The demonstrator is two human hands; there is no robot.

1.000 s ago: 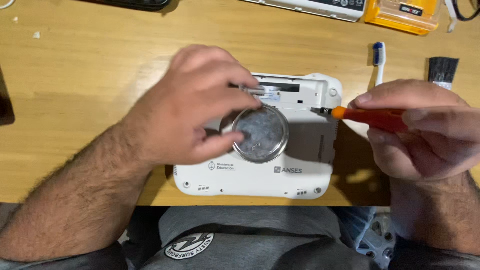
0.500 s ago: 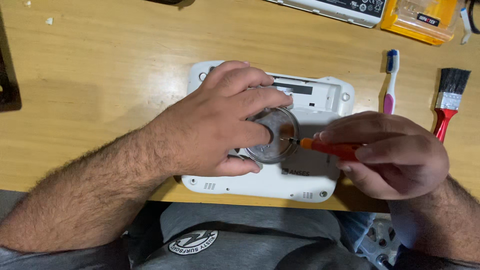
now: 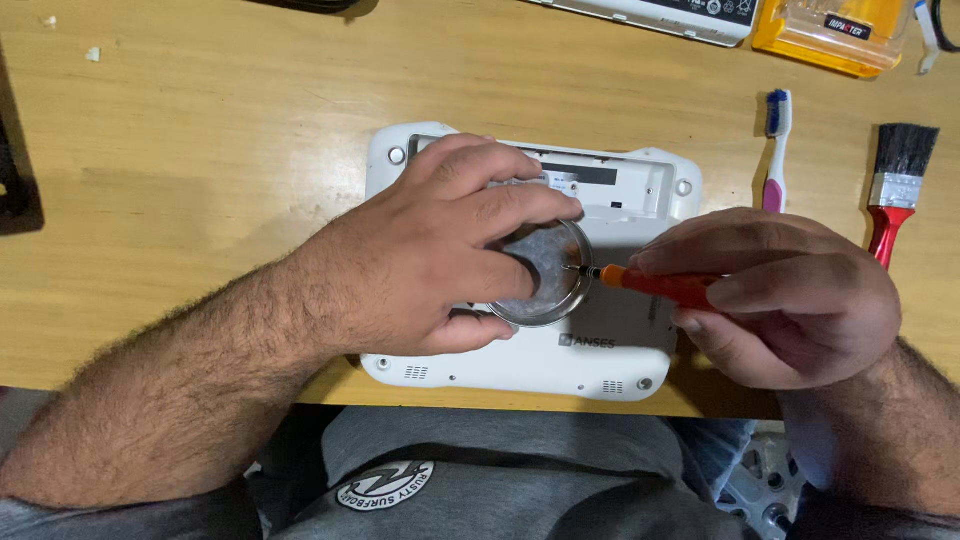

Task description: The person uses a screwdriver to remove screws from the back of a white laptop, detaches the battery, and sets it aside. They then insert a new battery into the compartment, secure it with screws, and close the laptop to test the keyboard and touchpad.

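Left hand [image 3: 430,250] gripping round dish [image 3: 540,275], right hand [image 3: 790,295] pinching orange screwdriver [image 3: 655,283], tip at dish rim

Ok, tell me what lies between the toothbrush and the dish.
The right hand holding the orange screwdriver, over the white device; toothbrush, dish. Head view.

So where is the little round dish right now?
In the head view the round metal dish sits near the middle, on the white device, under the left hand's fingers, with the orange screwdriver tip at its right rim.
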